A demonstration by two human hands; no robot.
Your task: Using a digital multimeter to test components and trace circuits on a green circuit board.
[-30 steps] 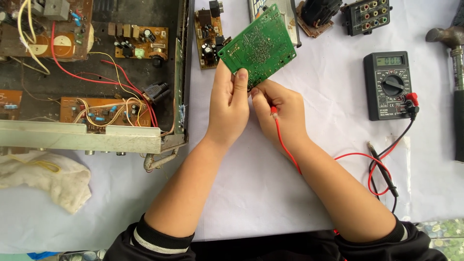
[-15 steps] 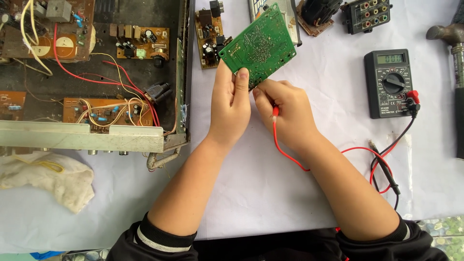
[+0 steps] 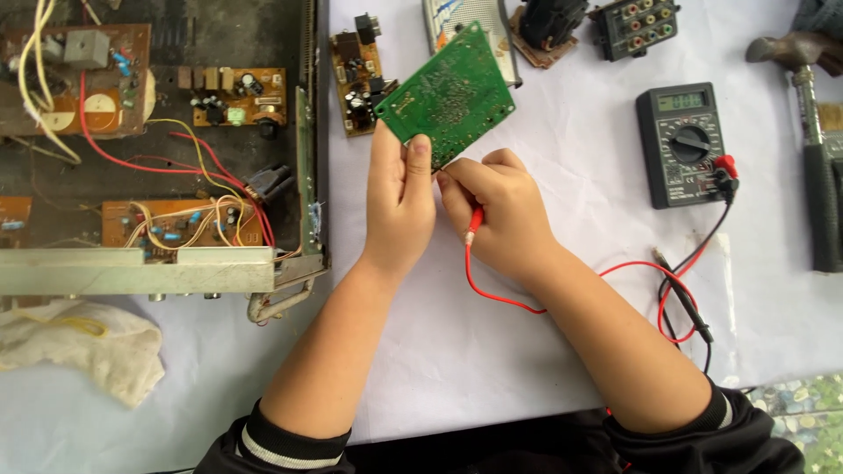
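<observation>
Green circuit board (image 3: 448, 95) stays tilted (barely shifted) between both hands (image 3: 448, 197).

At the left of my frame I see an opened metal chassis (image 3: 158, 263) with brown boards and coloured wires, and a crumpled cloth (image 3: 83, 347) lies below it. A hammer (image 3: 812, 132) lies at the right edge, a small brown circuit board (image 3: 358, 83) at top centre, and a black connector panel (image 3: 637, 26) at upper right.

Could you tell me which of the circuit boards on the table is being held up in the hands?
The green circuit board, gripped by the left hand; the brown boards lie flat, untouched.
</observation>
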